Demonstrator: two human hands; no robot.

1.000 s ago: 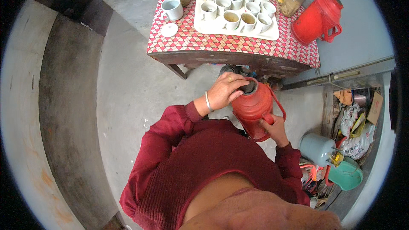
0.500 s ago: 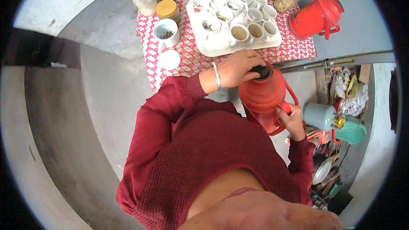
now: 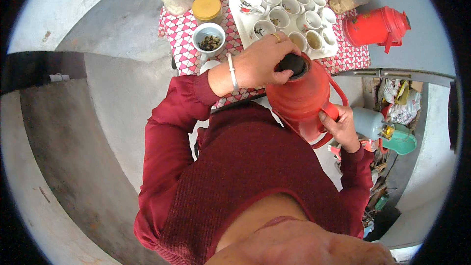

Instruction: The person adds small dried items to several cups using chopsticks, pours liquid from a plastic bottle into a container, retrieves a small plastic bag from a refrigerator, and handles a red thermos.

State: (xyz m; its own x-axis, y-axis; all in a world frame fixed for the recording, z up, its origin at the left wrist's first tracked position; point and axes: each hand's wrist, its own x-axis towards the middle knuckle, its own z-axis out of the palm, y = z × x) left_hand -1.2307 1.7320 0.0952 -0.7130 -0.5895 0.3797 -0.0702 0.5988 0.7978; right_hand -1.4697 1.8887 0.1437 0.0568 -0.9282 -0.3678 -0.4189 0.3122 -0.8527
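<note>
A red thermos flask (image 3: 300,97) is held in front of my body, tilted a little toward the table. My right hand (image 3: 342,123) is closed around its side handle. Over the top, the fingers of my left hand (image 3: 259,65) grip the round black stopper (image 3: 293,64) at the flask's neck; how deep the stopper sits cannot be made out. Just beyond, a white tray (image 3: 237,18) carries several white cups, some with tea leaves and some with brownish liquid. Left of the tray stands a larger white mug (image 3: 198,33) with leaves inside.
A checked red-and-white cloth (image 3: 175,39) covers the table. On it are a yellow-lidded jar (image 3: 207,7), a second red thermos (image 3: 375,27) lying at right, and a plastic bottle (image 3: 346,0). A grey gas cylinder (image 3: 368,121) and green basin (image 3: 401,140) are at right.
The flask and both hands have shifted slightly toward the table, and my left hand now covers part of the tray's near edge. The table appears farther right and higher in view.
</note>
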